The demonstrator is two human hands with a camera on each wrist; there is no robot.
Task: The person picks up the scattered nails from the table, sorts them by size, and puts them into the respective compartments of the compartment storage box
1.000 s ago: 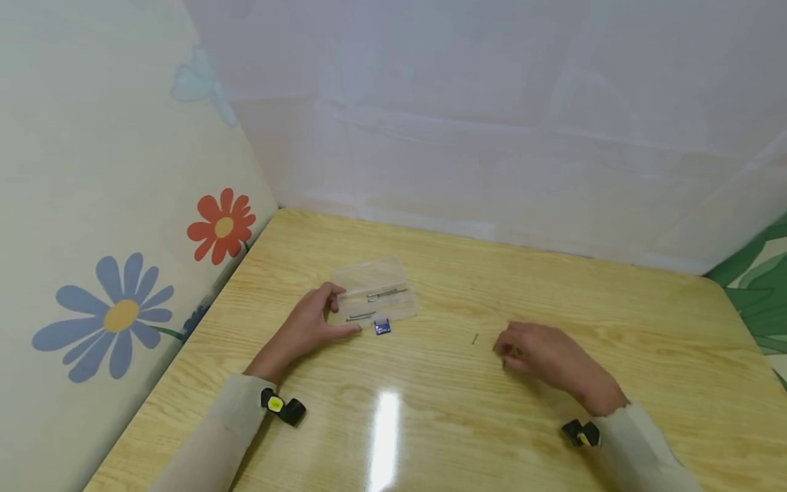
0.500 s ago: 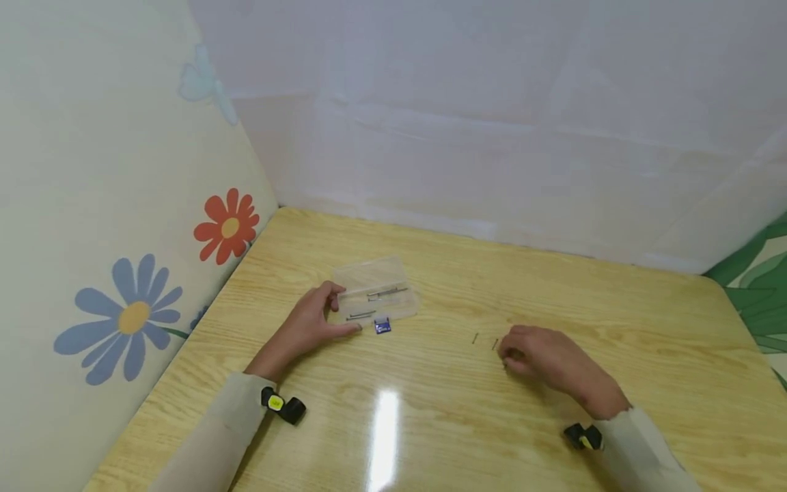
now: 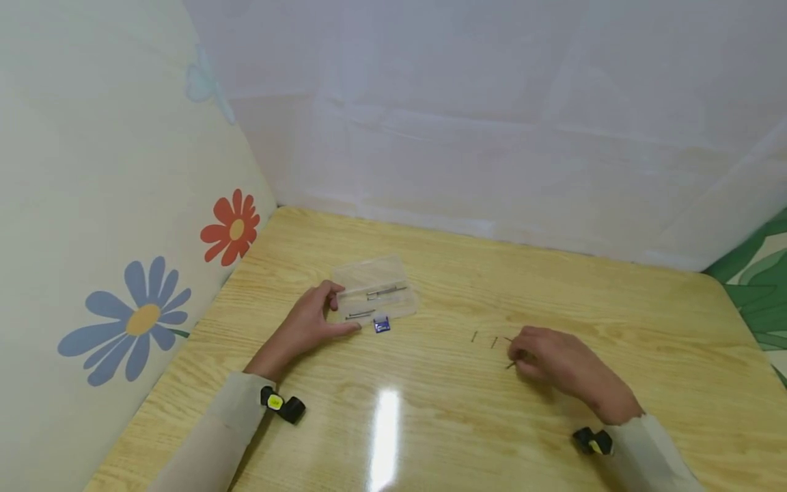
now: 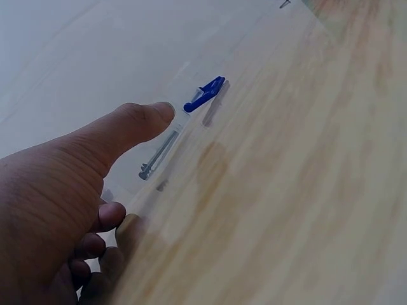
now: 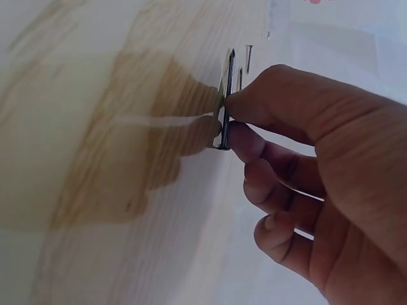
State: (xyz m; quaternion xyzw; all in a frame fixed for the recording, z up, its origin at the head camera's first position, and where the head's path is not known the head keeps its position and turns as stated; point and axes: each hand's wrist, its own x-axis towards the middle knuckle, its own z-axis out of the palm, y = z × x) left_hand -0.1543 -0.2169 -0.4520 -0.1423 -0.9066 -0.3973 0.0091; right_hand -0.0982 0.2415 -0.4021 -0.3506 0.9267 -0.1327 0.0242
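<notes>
My left hand holds the left end of a clear plastic box, thumb along the near side and fingers at the far side. The box lies open, with several nails inside and a blue latch on its near edge; that latch shows just past my thumb in the left wrist view. Between thumb and index finger, my right hand pinches a nail close over the table. Left of that hand lie two small nails, and another nail pokes out by the fingertips.
The wood-grain table meets a pale cloth backdrop along its far edge. A wall with painted flowers borders the left side, and green leaf shapes show at the right.
My right hand has drawn back slightly to the right, exposing a second nail on the table and then a third at its fingertips. My left hand stays at the box.
</notes>
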